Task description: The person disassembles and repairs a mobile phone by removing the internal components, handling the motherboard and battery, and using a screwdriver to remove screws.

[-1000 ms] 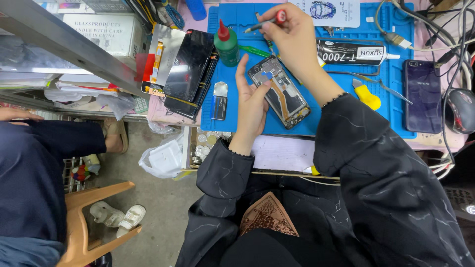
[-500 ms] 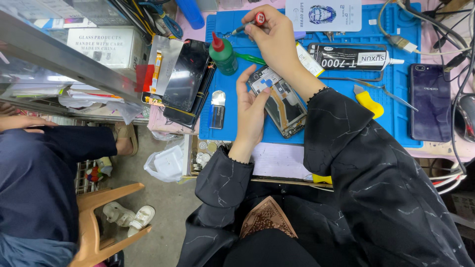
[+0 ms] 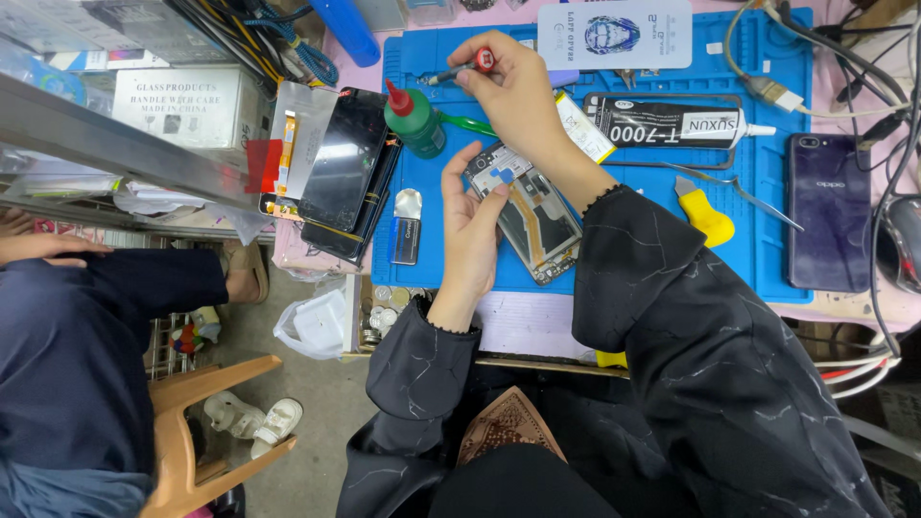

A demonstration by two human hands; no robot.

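The left hand [image 3: 472,225] is curled around the left edge of an opened phone [image 3: 531,213], with the thumb pressing on the upper part of its exposed inside. The phone lies on a blue work mat [image 3: 758,240], tilted, and its lower end points toward the person's body. The right hand [image 3: 513,86] is above the left hand, further from the body, and its fingers are closed on a small screwdriver [image 3: 459,69] with a red cap. The tip of the screwdriver points to the left, away from the phone, and it does not touch the phone.

Just left of the right hand stands a green bottle [image 3: 416,120] with a red nozzle. To the left of the left hand a small silver part [image 3: 406,227] lies on the mat, and further left a stack of dark phone screens [image 3: 343,173] rests over the edge of the mat. To the right of the right hand lies a black glue tube [image 3: 672,122], and near the right forearm lies a yellow prying tool [image 3: 705,213] with metal tweezers [image 3: 753,197] beside it. Well apart on the far right lies a purple phone [image 3: 831,211], face down. Above the right hand there is a white card [image 3: 614,34] with a blue picture. At the far left sits another person in dark clothing [image 3: 67,364].
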